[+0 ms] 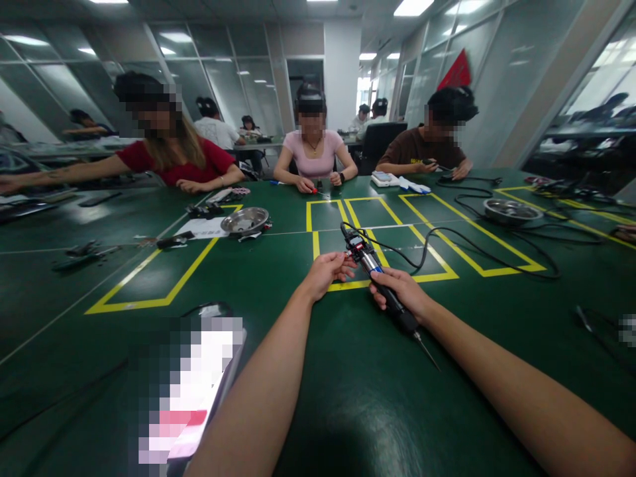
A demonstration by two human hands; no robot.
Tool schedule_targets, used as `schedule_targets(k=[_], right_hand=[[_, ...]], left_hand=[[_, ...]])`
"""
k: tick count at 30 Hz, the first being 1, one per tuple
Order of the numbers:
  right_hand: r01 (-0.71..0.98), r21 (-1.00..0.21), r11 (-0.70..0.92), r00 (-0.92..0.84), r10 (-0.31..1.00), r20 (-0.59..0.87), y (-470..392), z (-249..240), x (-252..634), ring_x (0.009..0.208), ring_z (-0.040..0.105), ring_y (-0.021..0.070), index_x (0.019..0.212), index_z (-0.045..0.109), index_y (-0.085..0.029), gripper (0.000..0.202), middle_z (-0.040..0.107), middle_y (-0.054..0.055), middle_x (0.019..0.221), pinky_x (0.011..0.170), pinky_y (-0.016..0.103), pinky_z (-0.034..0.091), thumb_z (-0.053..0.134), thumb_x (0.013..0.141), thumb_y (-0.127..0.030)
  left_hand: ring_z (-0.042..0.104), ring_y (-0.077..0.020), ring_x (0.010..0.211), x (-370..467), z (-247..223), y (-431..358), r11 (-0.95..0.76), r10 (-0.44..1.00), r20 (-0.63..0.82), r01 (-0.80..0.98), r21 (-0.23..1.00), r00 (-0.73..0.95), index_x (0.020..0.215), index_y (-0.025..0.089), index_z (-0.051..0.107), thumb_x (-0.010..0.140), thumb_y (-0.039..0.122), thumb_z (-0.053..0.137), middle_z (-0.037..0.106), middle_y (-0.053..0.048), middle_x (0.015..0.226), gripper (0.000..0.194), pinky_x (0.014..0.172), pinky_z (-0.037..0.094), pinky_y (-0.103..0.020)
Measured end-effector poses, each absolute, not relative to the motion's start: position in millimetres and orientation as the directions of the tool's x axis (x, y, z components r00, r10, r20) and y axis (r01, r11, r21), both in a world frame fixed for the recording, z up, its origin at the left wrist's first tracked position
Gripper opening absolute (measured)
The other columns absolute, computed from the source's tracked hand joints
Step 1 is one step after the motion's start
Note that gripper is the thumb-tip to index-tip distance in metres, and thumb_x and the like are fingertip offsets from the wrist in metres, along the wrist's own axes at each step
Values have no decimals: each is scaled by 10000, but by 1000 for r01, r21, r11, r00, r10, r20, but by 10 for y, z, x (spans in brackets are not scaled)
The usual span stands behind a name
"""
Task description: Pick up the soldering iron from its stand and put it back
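Observation:
My right hand (400, 291) is wrapped round the black and silver barrel of an electric screwdriver (392, 301), whose thin bit points down and toward me on the right. The tool's far end has a small dark and red part, from which a black cable (432, 235) runs off to the right. Just left of that end is my left hand (332, 271), its fingers curled together by the red part; what they pinch is too small to make out. Both hands are above yellow tape outlines (348, 285) on the green table (358, 411).
A lit phone (199, 391) is at the near left. Metal bowls stand at the left (246, 220) and right (514, 211). Small dark parts (82, 255) lie far left. Across the table sit three people, and a white device (385, 179) lies near the far edge.

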State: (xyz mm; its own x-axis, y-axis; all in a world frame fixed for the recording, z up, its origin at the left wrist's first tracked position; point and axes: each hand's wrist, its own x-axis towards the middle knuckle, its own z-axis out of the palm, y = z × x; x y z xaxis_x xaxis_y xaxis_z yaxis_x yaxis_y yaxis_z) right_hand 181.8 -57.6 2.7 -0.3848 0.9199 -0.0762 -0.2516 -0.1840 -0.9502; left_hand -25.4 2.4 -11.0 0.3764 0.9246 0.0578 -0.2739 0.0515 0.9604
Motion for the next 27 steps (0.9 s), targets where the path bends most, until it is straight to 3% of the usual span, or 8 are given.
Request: schedule_targets(k=[27], right_hand=[[-217, -955, -200, -438, 895, -88, -592, 47, 1832, 470, 505, 93, 928, 571, -159, 336, 617, 24, 715, 421, 233, 455, 716, 769, -418]], left_hand=[[636, -124, 668, -246, -172, 45, 2, 923, 96, -254, 967, 374, 900, 109, 575, 822, 469, 634, 663, -108, 902, 373, 545, 426, -211]])
